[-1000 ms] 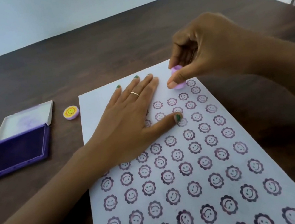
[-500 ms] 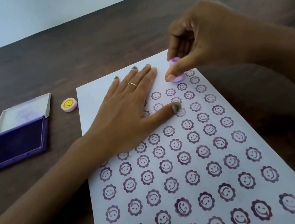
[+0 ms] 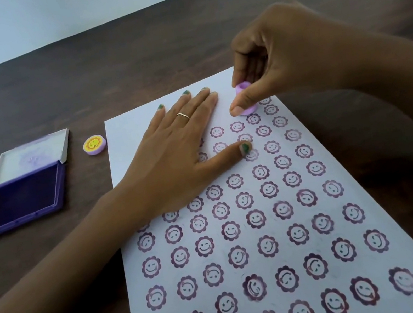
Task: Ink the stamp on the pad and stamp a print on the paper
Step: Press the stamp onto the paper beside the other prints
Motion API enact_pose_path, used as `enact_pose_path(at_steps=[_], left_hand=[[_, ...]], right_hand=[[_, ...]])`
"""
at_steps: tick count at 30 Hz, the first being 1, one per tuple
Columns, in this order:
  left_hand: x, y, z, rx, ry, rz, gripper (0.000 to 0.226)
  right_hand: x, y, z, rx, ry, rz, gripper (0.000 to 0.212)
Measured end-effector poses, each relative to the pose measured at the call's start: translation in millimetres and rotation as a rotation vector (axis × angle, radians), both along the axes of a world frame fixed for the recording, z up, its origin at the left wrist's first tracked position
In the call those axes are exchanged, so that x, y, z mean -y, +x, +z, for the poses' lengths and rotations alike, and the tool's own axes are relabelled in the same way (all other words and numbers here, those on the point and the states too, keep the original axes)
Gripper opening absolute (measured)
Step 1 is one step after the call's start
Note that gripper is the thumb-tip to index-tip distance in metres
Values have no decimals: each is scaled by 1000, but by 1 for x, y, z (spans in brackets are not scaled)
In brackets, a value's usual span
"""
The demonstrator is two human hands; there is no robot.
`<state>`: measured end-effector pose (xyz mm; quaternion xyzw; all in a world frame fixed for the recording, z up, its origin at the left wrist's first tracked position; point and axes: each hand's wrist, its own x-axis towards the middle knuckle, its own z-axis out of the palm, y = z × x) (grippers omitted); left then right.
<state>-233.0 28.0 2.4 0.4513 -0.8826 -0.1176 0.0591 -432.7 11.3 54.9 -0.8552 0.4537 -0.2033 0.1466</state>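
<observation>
A white paper sheet (image 3: pixel 124 132) lies on the dark table, covered with several rows of purple smiley flower prints. My right hand (image 3: pixel 289 50) pinches a small lilac stamp (image 3: pixel 243 89) between thumb and fingers and holds it down on the paper near the sheet's far edge, just above the top row of prints. My left hand (image 3: pixel 172 156) rests flat on the paper with fingers spread, thumb pointing right over a print. The open purple ink pad (image 3: pixel 20 200) sits left of the sheet, its clear lid folded back.
A round lilac stamp cap with a yellow smiley (image 3: pixel 94 144) lies between the ink pad and the paper. The dark wooden table (image 3: pixel 126 54) stretches back to a pale wall. A dark object shows at the far right edge.
Both hands stay in the same place on the paper, the stamp still pressed at the sheet's far edge. Only the head view has shifted slightly.
</observation>
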Motion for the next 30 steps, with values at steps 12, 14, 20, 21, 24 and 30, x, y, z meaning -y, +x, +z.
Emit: enact_pose_path(at_steps=[12,14,20,21,24,30], left_hand=[[0,0,-1,-8,-12,-1,90],[0,0,-1,-8,-15,-1,91],[1,0,-2,-10,-15,-4,91],[1,0,-2,-10,-16,-6,91],[1,0,-2,-12,-15,-5,91],[1,0,-3,-8,-15,-5,91]], right_hand=[[-1,0,-2,27,80,-93,37],[-2,1,-2,7,81,-106,28],[-5,5,2,-44,101,-145,23],[-6,6,3,-46,109,-150,23],[-9,9,5,-64,116,-161,23],[-12,13,8,-44,128,-233,22]])
